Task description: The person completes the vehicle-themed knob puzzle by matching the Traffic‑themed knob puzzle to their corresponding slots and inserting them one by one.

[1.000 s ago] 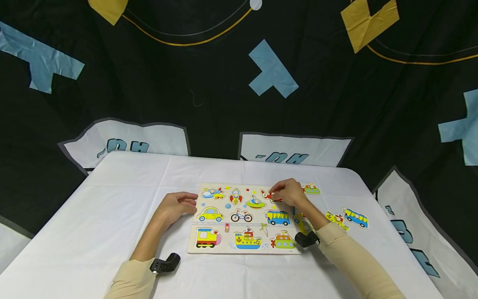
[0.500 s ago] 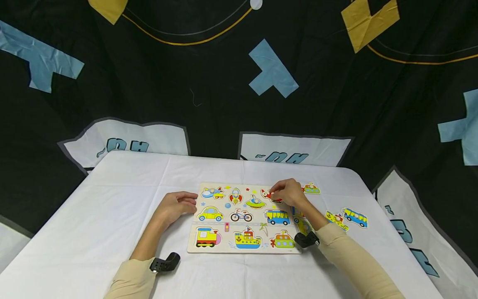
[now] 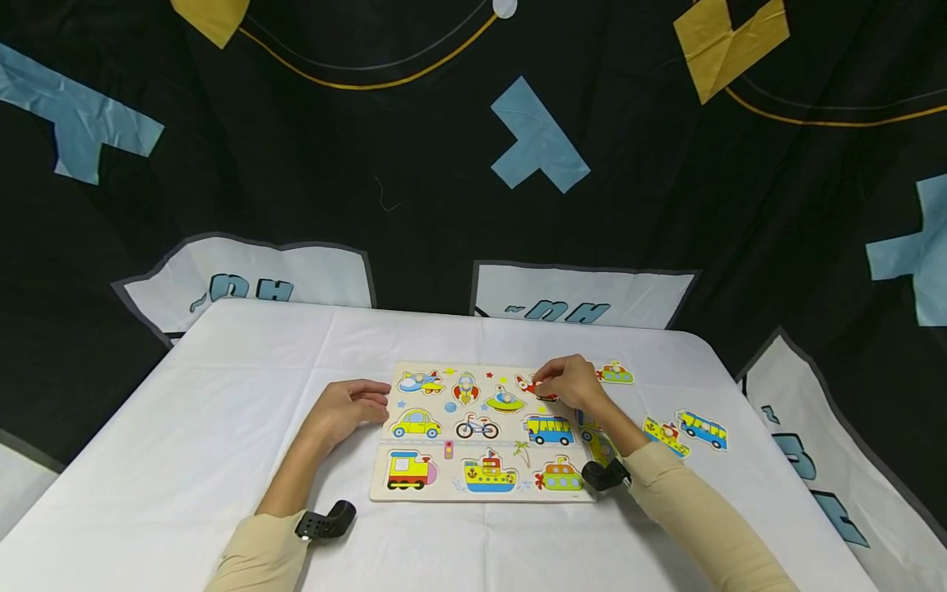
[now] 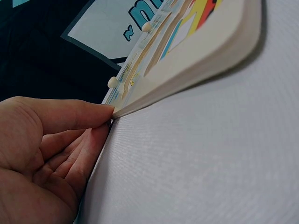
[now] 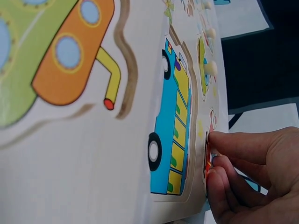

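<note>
A wooden vehicle puzzle board [image 3: 473,487] lies flat on the white cloth. My left hand [image 3: 342,413] rests its thumb and fingertips against the board's left edge; the left wrist view shows them at a corner. Over the top right corner, my right hand [image 3: 573,382] pinches a red helicopter puzzle piece [image 3: 527,385], whose knob is hidden by the fingers. That piece [image 5: 209,156] is at the board's surface, beyond the bus picture [image 5: 173,135]; whether it sits fully in its recess I cannot tell. Knobbed plane [image 3: 422,383], rocket [image 3: 467,388] and flying saucer [image 3: 506,400] pieces sit in the board.
Right of the board lie loose pieces: a submarine [image 3: 616,373], a ship [image 3: 666,436] and a bus [image 3: 703,430]. A yellow piece [image 3: 601,446] and another are partly covered by the right forearm. A black cloth backdrop [image 3: 422,205] stands behind the table.
The helicopter piece and both hands stay in nearly the same place. The whole head view has shifted very slightly.
</note>
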`<move>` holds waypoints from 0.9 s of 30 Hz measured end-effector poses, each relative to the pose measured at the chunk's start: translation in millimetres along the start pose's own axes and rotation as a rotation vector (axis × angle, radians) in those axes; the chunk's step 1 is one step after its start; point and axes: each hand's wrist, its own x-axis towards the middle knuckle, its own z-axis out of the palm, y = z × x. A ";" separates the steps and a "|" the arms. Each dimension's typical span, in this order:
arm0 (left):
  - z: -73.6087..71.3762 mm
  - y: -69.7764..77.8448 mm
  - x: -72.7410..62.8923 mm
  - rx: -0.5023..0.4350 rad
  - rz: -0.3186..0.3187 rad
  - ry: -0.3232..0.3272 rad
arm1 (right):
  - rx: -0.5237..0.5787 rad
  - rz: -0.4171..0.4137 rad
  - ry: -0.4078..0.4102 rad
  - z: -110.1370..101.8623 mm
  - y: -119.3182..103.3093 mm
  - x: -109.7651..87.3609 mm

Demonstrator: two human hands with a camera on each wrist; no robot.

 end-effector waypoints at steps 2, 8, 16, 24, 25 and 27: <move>-0.3 0.1 0.0 0.001 0.001 -0.003 | 0.004 -0.001 0.000 0.0 0.4 0.1; -1.4 0.5 -0.5 -0.009 0.006 -0.008 | 0.018 -0.002 -0.006 -0.7 2.0 -0.6; -0.7 -0.2 0.1 -0.012 0.009 -0.008 | 0.014 -0.010 0.003 -13.1 7.2 -3.4; -1.3 -0.8 0.6 -0.004 0.009 -0.008 | 0.017 0.031 0.014 -38.9 17.0 -5.7; -1.3 -0.7 0.5 -0.003 0.009 -0.007 | 0.020 0.045 0.012 -41.9 18.2 -6.9; -1.2 -0.6 0.2 -0.003 0.009 -0.007 | 0.021 0.064 0.001 -47.6 21.5 -9.8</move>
